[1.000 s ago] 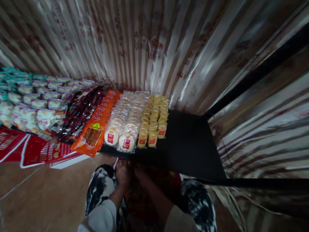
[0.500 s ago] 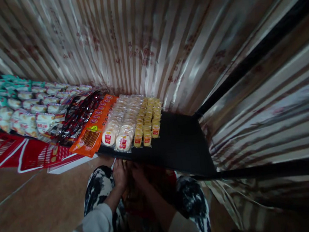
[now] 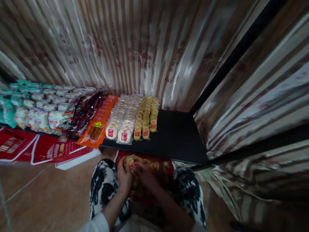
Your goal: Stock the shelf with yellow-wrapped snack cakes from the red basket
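Note:
My left hand has its fingers closed on a small yellow wrapped snack packet, just below the shelf's front edge. Right beside it, my right hand is closed too, its fingertips against the yellow packets; dim light hides its exact grip. Between my knees sits a red bag with several yellow packets inside. On the black shelf above, yellow packets stand in upright rows beside rows of round white wrapped crackers.
Leftward on the shelf lie an orange snack bag, dark shiny packets, white packets and teal packets. Red printed bags hang below. A black post and striped plastic sheeting enclose the shelf.
My hands have come out from under the shelf edge, towards me, with yellow packets now visible at the fingers. More of the red bag shows, and the view has shifted slightly.

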### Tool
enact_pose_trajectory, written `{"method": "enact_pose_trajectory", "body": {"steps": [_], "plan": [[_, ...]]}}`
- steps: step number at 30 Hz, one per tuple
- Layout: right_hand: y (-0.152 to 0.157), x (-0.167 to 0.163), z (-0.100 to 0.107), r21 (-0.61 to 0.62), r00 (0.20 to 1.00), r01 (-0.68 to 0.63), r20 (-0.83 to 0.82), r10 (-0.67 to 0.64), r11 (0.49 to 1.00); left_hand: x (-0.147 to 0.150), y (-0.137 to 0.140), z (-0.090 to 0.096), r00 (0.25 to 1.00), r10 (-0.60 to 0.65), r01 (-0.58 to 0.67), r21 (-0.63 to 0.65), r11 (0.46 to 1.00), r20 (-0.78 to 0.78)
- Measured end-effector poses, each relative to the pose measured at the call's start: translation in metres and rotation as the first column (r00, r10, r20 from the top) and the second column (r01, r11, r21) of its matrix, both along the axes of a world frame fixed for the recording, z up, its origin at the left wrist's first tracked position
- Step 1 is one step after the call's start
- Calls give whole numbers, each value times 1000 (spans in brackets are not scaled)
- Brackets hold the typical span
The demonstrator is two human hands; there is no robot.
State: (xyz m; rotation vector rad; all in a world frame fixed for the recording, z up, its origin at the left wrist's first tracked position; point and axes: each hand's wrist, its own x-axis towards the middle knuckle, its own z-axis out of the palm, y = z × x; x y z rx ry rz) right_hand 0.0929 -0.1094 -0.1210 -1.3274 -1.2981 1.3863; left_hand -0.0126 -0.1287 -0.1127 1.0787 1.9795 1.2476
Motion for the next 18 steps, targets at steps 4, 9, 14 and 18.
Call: {"method": "enact_pose_trajectory", "body": {"steps": [4, 9, 14, 18], "plan": [[2, 20, 11, -47, 998, 0, -60, -3, 999, 14, 6, 23, 995, -78, 73, 84, 994, 62], [22, 44, 28, 31, 987, 125, -107, -121, 992, 39, 24, 48, 961, -222, 189, 191, 963, 168], [55, 69, 41, 133, 955, 292, -92, -282, 947, 70, 42, 59, 955, -286, 254, 291, 922, 72], [86, 82, 39, 236, 936, 333, 37, -350, 913, 89, 58, 56, 943, -332, 321, 297, 899, -15]]}}
